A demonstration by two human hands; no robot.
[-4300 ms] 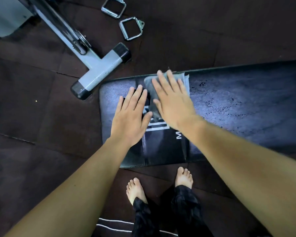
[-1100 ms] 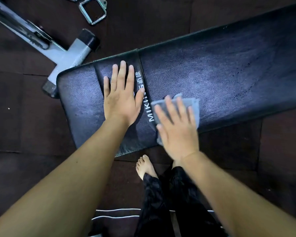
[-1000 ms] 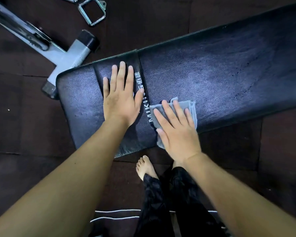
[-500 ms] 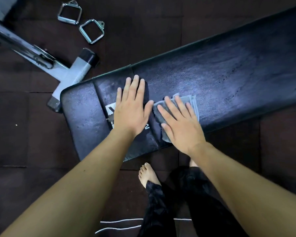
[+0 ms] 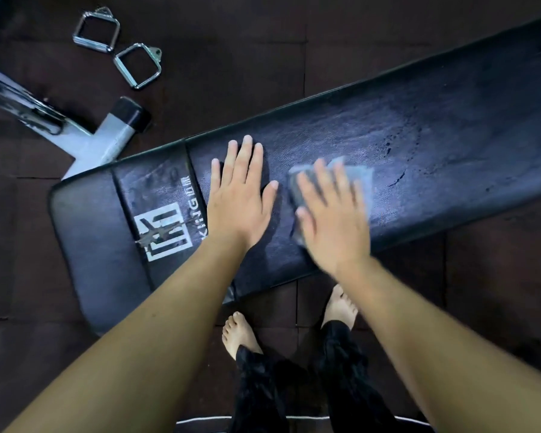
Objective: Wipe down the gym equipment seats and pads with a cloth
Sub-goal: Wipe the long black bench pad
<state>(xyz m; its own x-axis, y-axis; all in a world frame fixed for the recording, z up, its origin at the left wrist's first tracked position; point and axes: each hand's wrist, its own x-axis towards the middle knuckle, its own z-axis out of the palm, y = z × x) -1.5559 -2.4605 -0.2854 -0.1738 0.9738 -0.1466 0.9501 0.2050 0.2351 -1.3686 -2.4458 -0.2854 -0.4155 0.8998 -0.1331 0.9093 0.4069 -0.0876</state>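
Noted long black vinyl-covered bench pad point(image 5: 434, 126) running diagonally over dark rubber floor tiles point(image 5: 231, 57). Noted grey-white metal machine foot with black end cap point(image 5: 107, 139) just beyond its left end.

Found left hand point(image 5: 241, 207) laid flat on the pad, fingers straight, gripping nothing; read as bracing. Found right hand point(image 5: 334, 223) flat too, fingers spread, pressing a folded pale grey cloth point(image 5: 361, 178) onto the pad just right of the left hand. Blurred, so taken as mid-stroke.

Judged task partway at best: cloth working only the pad's left-middle, with scuffs and dark specks showing along the long right stretch. Cannot make out any wiped/unwiped boundary. Cannot see other seats or pads.

Noted two chrome stirrup cable handles point(image 5: 91, 45) on the floor, well apart from both hands. Noted white printed square logo point(image 5: 163, 232) on the pad, left of the left hand.
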